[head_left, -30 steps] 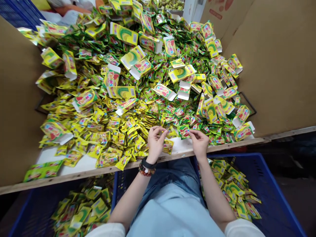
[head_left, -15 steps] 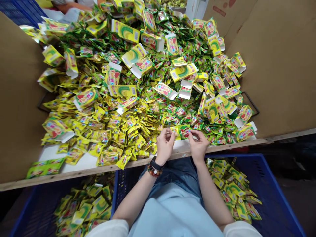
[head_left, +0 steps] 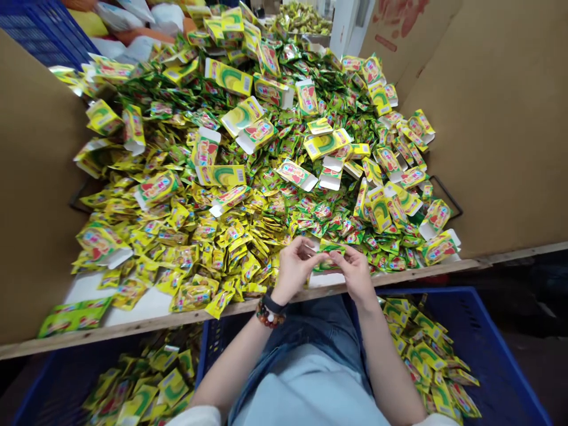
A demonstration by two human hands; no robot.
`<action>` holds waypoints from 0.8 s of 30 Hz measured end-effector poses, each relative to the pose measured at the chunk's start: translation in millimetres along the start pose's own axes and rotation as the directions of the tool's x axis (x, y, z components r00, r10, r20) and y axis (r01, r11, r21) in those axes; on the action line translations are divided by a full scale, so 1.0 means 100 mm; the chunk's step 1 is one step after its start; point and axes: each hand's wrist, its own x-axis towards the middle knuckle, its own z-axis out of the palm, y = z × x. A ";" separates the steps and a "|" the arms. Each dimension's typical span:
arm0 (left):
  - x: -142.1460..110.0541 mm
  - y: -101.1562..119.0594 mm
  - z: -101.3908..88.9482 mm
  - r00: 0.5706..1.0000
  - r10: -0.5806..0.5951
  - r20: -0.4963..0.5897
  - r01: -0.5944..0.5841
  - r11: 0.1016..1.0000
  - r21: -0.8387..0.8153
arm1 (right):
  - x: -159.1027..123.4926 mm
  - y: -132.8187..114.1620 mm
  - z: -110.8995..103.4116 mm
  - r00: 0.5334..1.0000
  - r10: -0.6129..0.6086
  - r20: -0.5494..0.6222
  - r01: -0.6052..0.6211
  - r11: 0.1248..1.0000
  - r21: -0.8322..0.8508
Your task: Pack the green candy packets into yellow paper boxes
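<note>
Close together at the front edge of the table, my two hands hold a small shiny green packet (head_left: pixel 331 247) with red print. My left hand (head_left: pixel 293 269), wearing a dark band and a beaded bracelet, has its thumb stretched across to the packet with the fingers curled behind. The thumb and fingers of my right hand (head_left: pixel 356 273) pinch the packet from the other side. Whether a yellow packet is also between my fingers is hidden. Loose yellow packets (head_left: pixel 248 263) lie left of my hands, and green packets (head_left: pixel 394 257) to the right.
A large heap of packets and small cardboard boxes (head_left: pixel 239 115) rises ahead. Cardboard walls (head_left: pixel 492 130) stand on both sides. A wooden strip (head_left: pixel 146 322) edges the table. Below are blue crates (head_left: pixel 497 337) with filled boxes. A joined green strip (head_left: pixel 75 316) lies front left.
My hands have drawn together, and my left thumb now reaches to the right thumb. The yellow packet seen beside the green one is now out of sight. The view has tilted slightly up.
</note>
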 end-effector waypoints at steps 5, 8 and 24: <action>1.03 0.37 -0.28 0.947 0.317 0.053 -0.248 0.618 0.746 | 0.01 0.01 -0.13 0.987 -0.095 -0.131 0.102 0.994 0.050; 1.66 0.46 -0.31 0.922 0.289 0.258 -0.351 0.340 0.872 | -0.04 0.02 -0.19 0.990 -0.105 -0.097 0.107 0.994 0.014; -0.14 0.47 -0.23 0.919 0.222 0.325 -0.394 0.505 0.768 | -0.32 -0.34 0.14 0.606 -0.795 -0.016 0.700 0.543 -0.465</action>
